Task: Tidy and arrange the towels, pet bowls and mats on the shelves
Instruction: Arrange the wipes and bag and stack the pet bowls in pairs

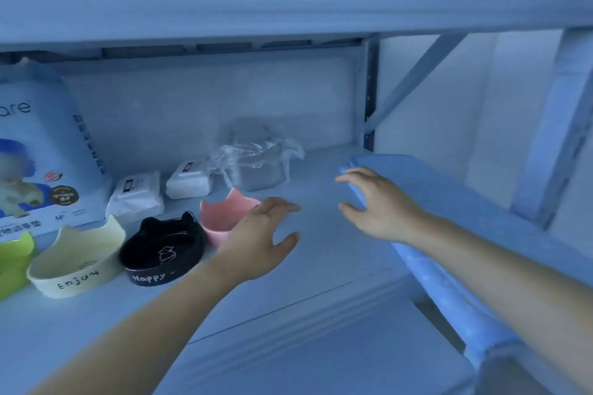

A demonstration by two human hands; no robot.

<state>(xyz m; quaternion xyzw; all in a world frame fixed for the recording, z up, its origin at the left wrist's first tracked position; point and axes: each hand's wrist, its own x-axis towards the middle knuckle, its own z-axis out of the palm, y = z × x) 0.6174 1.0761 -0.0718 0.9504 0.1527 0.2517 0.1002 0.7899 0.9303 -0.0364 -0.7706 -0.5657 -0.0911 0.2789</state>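
Done so far: on the shelf board [321, 282], four cat-eared pet bowls stand in a row at lower left. The blue mat [465, 202] lies flat along the right side. By my reading the task is well along on this level.
Left to do: the middle of the shelf holds nothing. The items at the back sit loosely grouped and probably want squaring up. I cannot pick out any towel for certain.
Left hand [256, 234]: centre of the frame, fingers spread apart, holding nothing, just right of the pink bowl.
Right hand [382, 202]: right of centre, fingers splayed and empty, over the mat's left edge. Whether it touches the mat cannot be told.
Green bowl [12, 260]: lower-left edge, cut off, no writing seen.
Cream bowl [77, 260]: beside the green one, reads "Enjoy".
Black bowl [163, 253]: next along, reads "Happy", with a small line drawing inside.
Pink bowl [221, 215]: behind the black one, partly hidden by the left hand, no writing visible.
White packs [134, 199] [189, 181]: two soft packs behind the bowls, with labels too blurred to read.
Wrapped container [256, 160]: grey, in clear plastic, centre back.
Large bag [41, 154]: upper left, upright, showing the letters "are", a pet picture and Chinese text too small to read.
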